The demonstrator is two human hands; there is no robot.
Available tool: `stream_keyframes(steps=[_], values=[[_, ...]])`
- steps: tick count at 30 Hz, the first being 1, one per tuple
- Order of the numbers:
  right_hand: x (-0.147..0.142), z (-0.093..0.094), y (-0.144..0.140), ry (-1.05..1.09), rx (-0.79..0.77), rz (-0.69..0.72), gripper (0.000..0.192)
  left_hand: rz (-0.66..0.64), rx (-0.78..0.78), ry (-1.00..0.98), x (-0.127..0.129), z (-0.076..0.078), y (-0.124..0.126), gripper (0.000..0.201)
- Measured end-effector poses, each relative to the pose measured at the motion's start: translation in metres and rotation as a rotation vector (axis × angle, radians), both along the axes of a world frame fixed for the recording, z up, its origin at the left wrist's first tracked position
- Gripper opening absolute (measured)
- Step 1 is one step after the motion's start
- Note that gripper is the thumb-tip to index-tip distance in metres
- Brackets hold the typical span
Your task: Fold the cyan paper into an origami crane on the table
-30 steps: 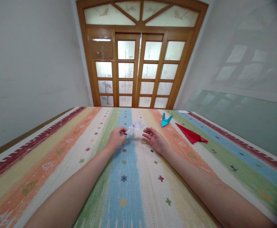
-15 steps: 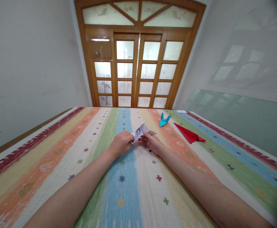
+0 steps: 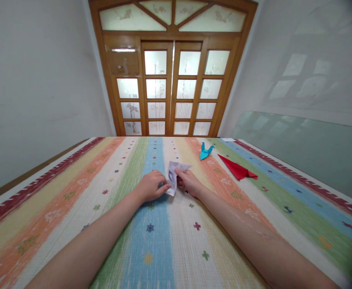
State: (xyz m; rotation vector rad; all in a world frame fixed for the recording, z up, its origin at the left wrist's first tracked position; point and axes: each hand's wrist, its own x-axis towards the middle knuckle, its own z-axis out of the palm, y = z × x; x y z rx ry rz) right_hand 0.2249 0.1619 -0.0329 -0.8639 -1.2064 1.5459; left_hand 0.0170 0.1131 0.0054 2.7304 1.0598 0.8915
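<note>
A folded piece of pale lilac paper is held a little above the table, creased and partly opened out, with a point sticking out to the right. My right hand pinches it from the right, thumb on the near face and fingers behind. On the paper's left side is my left hand, its thumb apart from the curled fingers and a gap showing between them. The thumb tip meets or nearly meets the paper's left edge; whether it touches I cannot tell.
Beyond my right hand lie a blue origami figure with two upright points and a red folded paper. A striped, patterned cloth covers the table. Wooden glazed doors stand behind, and a pale green glass panel leans at the right.
The lilac paper has turned and now stands more upright, its lower end nearer to me. My left thumb has come away from its fingers, while my right hand keeps its pinch.
</note>
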Motion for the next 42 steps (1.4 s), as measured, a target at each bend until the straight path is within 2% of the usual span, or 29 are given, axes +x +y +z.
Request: stream_keyframes(steps=[12,21,26,31,37,42], values=[[0.001,-0.002,-0.002,-0.069,0.06,0.063,0.028,0.059,-0.084,-0.062,-0.004,-0.009,0.009,0.036],[-0.002,0.007,-0.011,-0.117,0.09,0.015,0.034,0.083,-0.259,-0.176,-0.002,-0.014,0.015,0.045],[-0.003,0.005,-0.011,-0.164,0.116,0.02,0.033,0.083,-0.363,-0.248,0.002,-0.014,0.013,0.037],[-0.002,0.004,-0.009,-0.191,0.143,0.054,0.039,0.047,-0.491,-0.353,0.003,-0.021,0.021,0.02],[-0.002,0.006,-0.012,-0.232,0.176,0.104,0.04,-0.001,-0.637,-0.528,0.001,-0.033,0.036,0.034],[-0.002,0.007,-0.014,-0.288,0.23,0.101,0.042,-0.01,-0.731,-0.666,0.0,-0.032,0.038,0.035]])
